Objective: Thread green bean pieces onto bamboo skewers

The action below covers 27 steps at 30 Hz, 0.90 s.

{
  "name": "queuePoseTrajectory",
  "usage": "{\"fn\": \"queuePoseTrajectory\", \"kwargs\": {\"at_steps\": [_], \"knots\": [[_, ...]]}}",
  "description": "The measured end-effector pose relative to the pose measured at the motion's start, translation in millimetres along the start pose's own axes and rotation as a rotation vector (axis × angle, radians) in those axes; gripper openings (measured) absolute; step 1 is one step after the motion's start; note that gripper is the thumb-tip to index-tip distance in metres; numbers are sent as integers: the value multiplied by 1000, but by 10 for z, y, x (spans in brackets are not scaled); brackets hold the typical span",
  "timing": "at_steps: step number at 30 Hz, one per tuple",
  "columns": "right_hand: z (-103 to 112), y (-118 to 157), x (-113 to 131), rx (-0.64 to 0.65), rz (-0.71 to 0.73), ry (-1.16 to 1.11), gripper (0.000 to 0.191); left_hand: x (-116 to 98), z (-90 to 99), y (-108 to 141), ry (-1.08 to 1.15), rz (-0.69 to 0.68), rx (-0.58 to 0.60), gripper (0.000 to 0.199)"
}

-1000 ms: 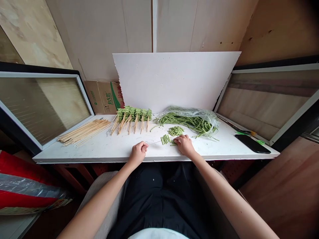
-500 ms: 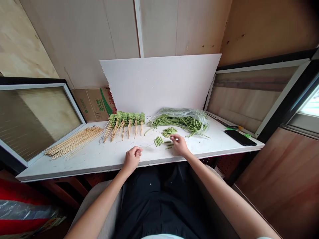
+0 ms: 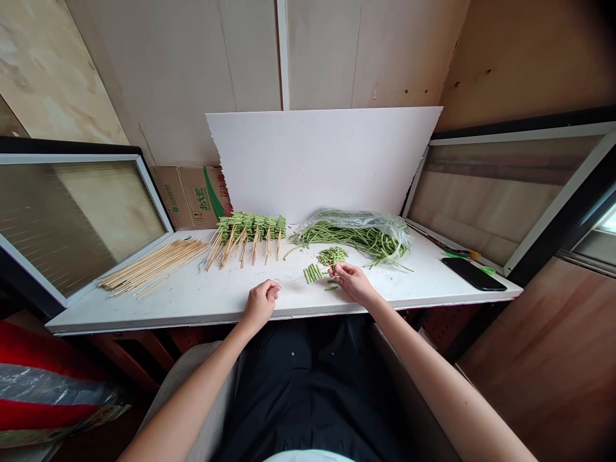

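My left hand is closed on the end of a thin skewer that points right. Several short green bean pieces sit side by side on the skewer's far part. At their right, my right hand is pinched, its fingertips by a bean piece; exactly what they grip is too small to tell. Loose cut pieces lie just under that hand, and a small heap of cut beans is behind it. Long green beans spill from a clear plastic bag.
Finished bean skewers are stacked at the back, beside a cardboard box. Bare bamboo skewers lie on the left of the white table. A black phone and scissors are at the right.
The view has shifted, so the table's things appear farther right. My right hand has lowered slightly relative to the skewered pieces, and fewer loose pieces show beside it.
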State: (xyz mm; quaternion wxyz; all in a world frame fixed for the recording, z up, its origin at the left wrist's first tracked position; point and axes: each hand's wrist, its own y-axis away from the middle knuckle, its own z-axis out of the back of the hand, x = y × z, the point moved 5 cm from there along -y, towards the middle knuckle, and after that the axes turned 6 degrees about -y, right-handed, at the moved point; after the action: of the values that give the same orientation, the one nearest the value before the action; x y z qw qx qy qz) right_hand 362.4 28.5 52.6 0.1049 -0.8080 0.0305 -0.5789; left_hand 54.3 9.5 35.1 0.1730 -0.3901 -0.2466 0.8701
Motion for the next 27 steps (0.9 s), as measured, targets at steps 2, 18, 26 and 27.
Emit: {"fn": "queuePoseTrajectory", "kwargs": {"at_steps": [2, 18, 26, 27], "knots": [[-4, 3, 1, -5, 2, -17, 50, -7, 4, -1, -3, 0, 1, 18], [67, -11, -2, -54, 0, -75, 48, -17, 10, -1, -10, 6, 12, 19], [53, -7, 0, -35, 1, -100, 44, -16, 10, 0, -10, 1, 13, 18], [50, -5, 3, -38, 0, -105, 44, -16, 12, 1, -8, 4, 11, 18]]}}
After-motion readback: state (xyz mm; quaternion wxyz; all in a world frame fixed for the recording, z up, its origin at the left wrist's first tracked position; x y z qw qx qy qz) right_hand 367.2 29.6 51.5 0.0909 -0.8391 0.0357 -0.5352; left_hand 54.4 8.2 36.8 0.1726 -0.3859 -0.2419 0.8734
